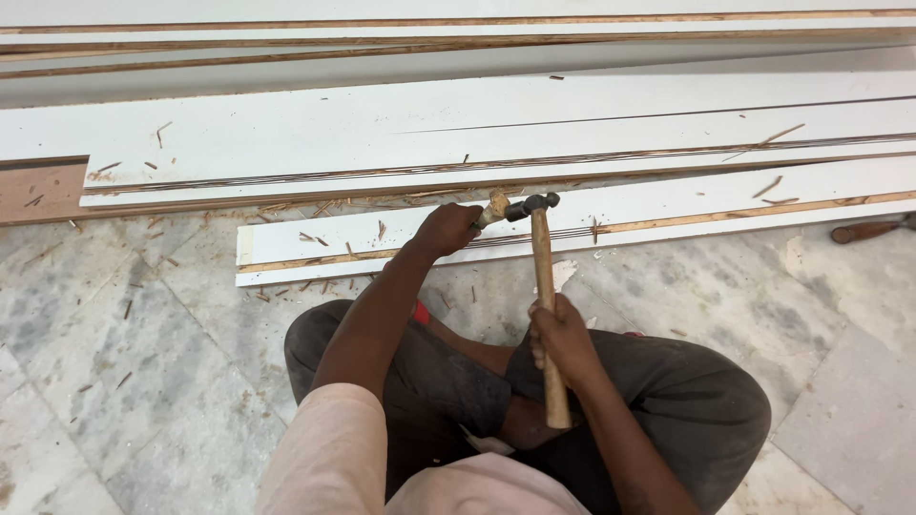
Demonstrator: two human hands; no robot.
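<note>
I sit cross-legged on the floor facing a white laminated board (668, 205) with a raw wooden edge. My left hand (445, 229) grips a wooden-handled chisel (493, 207) whose blade end is hidden against the board's near edge. My right hand (561, 336) is closed around the wooden handle of a hammer (544, 277). The hammer's dark metal head (530, 204) is touching or just beside the chisel's handle top.
Several more long white boards (477, 124) lie stacked behind. Wood chips and splinters litter the grey marble floor (143, 343). Another wooden-handled tool (868, 230) lies at the right edge. A brown board end (38, 191) shows at left.
</note>
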